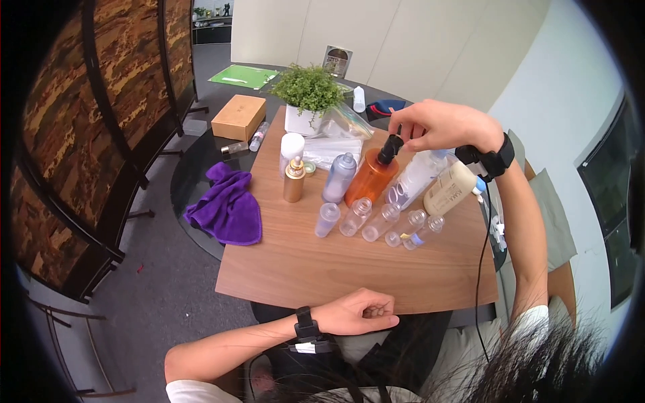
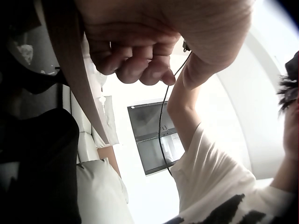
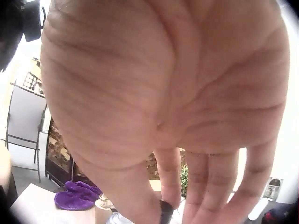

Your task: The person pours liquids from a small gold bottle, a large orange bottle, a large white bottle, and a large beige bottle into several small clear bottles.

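Note:
My right hand (image 1: 447, 126) reaches over the table and pinches the black pump head (image 1: 390, 149) of an orange bottle (image 1: 371, 178) between thumb and fingers. In the right wrist view a bit of that black pump head (image 3: 166, 212) shows at the thumb tip. The bottle stands among other bottles, a bluish clear one (image 1: 339, 178) to its left and a cream one (image 1: 450, 188) to its right. Several small clear bottles (image 1: 356, 216) line up in front. My left hand (image 1: 356, 312) rests at the table's near edge, fingers loosely curled, holding nothing.
A gold pump bottle (image 1: 293, 181) stands left on the wooden table (image 1: 289, 269). Behind are clear plastic packs (image 1: 332, 151) and a potted plant (image 1: 306, 91). A purple cloth (image 1: 228, 205) hangs at the left edge, near a cardboard box (image 1: 238, 117). A black cable (image 1: 482, 248) trails from the right wrist.

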Demonstrator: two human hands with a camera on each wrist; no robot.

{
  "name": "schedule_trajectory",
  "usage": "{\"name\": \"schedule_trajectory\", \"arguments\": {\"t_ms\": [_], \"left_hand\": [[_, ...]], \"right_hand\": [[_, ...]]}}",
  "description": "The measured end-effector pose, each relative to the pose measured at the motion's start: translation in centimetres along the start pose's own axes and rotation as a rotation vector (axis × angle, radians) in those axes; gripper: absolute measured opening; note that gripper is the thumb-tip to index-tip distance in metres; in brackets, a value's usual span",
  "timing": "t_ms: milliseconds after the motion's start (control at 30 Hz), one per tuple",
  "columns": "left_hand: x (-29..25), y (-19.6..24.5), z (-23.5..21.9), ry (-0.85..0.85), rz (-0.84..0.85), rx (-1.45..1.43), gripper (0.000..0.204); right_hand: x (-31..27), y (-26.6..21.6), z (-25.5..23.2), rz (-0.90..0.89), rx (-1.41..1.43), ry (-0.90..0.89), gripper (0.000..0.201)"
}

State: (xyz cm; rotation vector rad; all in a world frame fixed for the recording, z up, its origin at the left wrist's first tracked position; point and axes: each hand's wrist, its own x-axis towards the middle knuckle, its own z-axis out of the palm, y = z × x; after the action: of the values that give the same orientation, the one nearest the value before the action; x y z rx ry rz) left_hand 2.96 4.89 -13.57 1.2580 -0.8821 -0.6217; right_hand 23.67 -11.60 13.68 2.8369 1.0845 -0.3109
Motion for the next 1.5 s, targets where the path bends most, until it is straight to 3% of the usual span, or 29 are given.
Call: {"name": "schedule_trajectory", "arguments": {"t_ms": [167, 267, 467, 567, 767, 867, 967, 1133, 1233, 1333, 1433, 1500], "left_hand": [[-0.1, -0.3, 0.1, 0.011, 0.021, -0.001, 0.038], [-0.1, -0.3, 0.2, 0.018, 0.039, 0.001, 0.038], [-0.2, 0.2, -0.2, -0.016, -0.017, 0.038, 0.030], [-0.2, 0.1, -0.1, -0.013, -0.009, 0.035, 0.030], [-0.2, 0.2, -0.2, -0.020, 0.006, 0.054, 0.029], [-0.2, 0.2, -0.2, -0.017, 0.024, 0.052, 0.027], [-0.2, 0.1, -0.2, -0.026, 0.023, 0.046, 0.026], [-0.3, 0.2, -0.2, -0.026, 0.013, 0.047, 0.025], [-0.3, 0.6, -0.2, -0.025, 0.005, 0.039, 0.025], [-0.2, 0.7, -0.1, -0.022, -0.004, 0.055, 0.024], [-0.2, 0.8, -0.2, -0.021, -0.029, 0.082, 0.024], [-0.3, 0.9, -0.2, -0.025, -0.065, 0.070, 0.024]], "right_hand": [[0.5, 0.0, 0.5, 0.066, -0.012, 0.046, 0.037], [0.9, 1.0, 1.0, -0.138, 0.050, 0.079, 0.041], [0.8, -1.6, 0.9, 0.216, -0.103, 0.110, 0.046], [0.6, -0.8, 1.1, 0.014, -0.043, 0.153, 0.052], [1.2, -2.4, 1.6, 0.265, -0.251, 0.145, 0.049], [-0.4, -2.6, 1.3, 0.128, -0.212, 0.240, 0.048], [0.3, -0.5, 1.7, -0.087, -0.071, 0.174, 0.054], [0.6, -3.1, 1.4, 0.233, -0.250, 0.176, 0.058], [0.6, -0.6, 2.3, 0.016, -0.163, 0.263, 0.071], [1.4, -0.3, 3.2, 0.020, -0.230, 0.294, 0.071], [0.5, -2.7, 2.1, 0.289, -0.214, 0.285, 0.062], [-1.6, -2.7, 1.4, 0.273, -0.152, 0.420, 0.053]]}}
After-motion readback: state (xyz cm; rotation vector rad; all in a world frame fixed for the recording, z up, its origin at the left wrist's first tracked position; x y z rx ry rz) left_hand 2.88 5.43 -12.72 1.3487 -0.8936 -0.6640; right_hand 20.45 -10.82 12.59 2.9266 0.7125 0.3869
